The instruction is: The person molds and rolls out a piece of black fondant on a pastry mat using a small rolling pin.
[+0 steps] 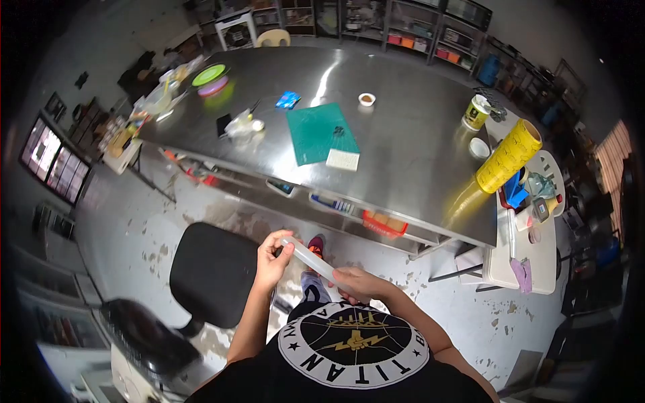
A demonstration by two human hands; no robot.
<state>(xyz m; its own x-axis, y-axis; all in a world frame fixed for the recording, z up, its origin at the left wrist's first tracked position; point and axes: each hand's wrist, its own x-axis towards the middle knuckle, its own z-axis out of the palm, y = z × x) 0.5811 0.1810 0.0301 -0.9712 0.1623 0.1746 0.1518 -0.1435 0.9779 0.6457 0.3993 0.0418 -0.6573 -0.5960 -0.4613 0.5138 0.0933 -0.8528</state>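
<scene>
Between my two hands, in front of my body and short of the metal table, runs a long whitish translucent strip (312, 260). My left hand (274, 255) pinches its upper left end between thumb and fingers. At the lower right end, my right hand (356, 283) has its fingers closed round it. The strip slants down from left to right. On the table beyond lie a green mat (319, 131) with a small dark item (338, 131) on it and a white card (342, 160) at its lower edge.
A metal table (403, 161) spans the view ahead. A yellow roll (509, 156), a tub (476, 112) and a small white cup (366, 99) stand on it. A black chair (211, 272) is at the left, a white side table (531, 269) at the right.
</scene>
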